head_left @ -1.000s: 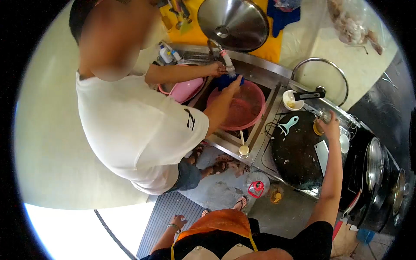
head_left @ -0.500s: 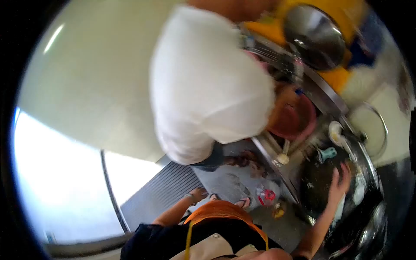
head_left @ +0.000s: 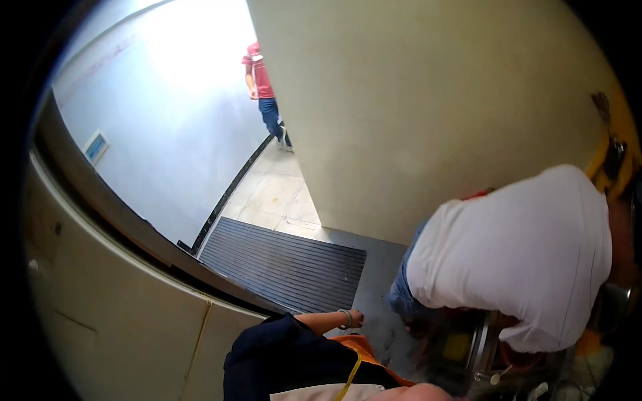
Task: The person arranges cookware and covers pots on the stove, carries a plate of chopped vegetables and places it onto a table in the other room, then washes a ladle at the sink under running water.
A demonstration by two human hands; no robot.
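My left hand (head_left: 356, 319), with a bracelet at the wrist, hangs in front of my orange apron (head_left: 357, 345) above the grey floor. It touches nothing that I can see. It looks small and compact, and its fingers are too indistinct to show whether they are curled or spread. My right hand is out of sight. At the right, a person in a white shirt (head_left: 515, 257) bends over the sink counter (head_left: 479, 347), hiding much of it. Beside that person's sleeve, part of a reddish basin (head_left: 520, 359) shows.
A ribbed grey mat (head_left: 284, 260) lies at the doorway. A large pale panel (head_left: 428, 113) stands beyond it. Another person in a red shirt (head_left: 261, 79) is partly visible behind the panel's edge. A cream cabinet (head_left: 127, 294) runs along the left.
My view has swung left toward the doorway. The white-shirted person now appears farther right and lower. My right hand, which was over the wet sink area, has left the view.
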